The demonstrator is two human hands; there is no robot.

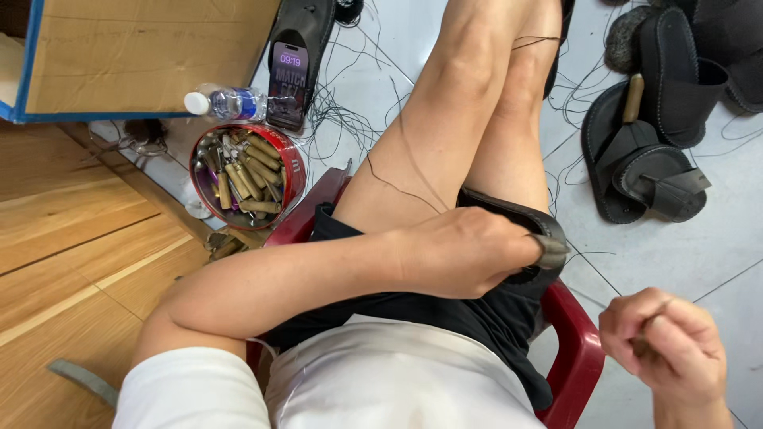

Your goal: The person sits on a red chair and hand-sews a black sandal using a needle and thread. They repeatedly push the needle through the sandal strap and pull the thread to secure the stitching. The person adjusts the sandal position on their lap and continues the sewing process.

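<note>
Left hand (465, 253) grasps the black sandal sole (528, 226) on the lap; right hand (664, 342), beside the red stool (576, 349), is clenched on thread.

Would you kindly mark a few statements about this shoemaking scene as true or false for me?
1. The left hand presses a dark sandal against the lap. True.
2. The round red tin holds wooden-handled tools. True.
3. The phone lies inside the tin. False: it rests on a black sole on the floor beyond the tin.
4. The right hand is spread flat and open. False: its grip is closed, raised to the side.
5. The person sits on a blue stool. False: the chair is red.
</note>
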